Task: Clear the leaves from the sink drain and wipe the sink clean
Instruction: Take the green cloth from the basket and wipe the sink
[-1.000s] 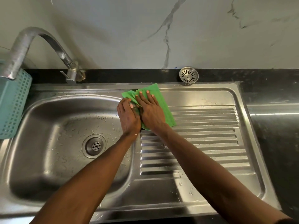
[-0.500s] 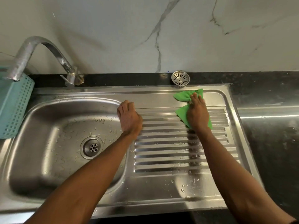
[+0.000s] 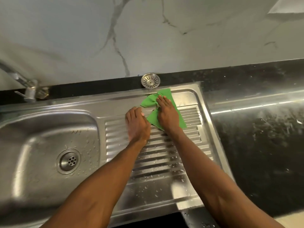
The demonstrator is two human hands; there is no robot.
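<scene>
Wet steel drainboard (image 3: pixel 164 162): green cloth (image 3: pixel 164 98) is pressed flat under right hand (image 3: pixel 167 115); left hand (image 3: pixel 137 125) rests flat, nothing held. Ridges are probably best followed lengthwise.

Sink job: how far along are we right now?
Done: the drain shows no leaves; the strainer sits out on the counter ledge. In hand: the right hand presses the green cloth on the drainboard; the left hand rests beside it. Left: droplets on the basin and lower drainboard.
</scene>
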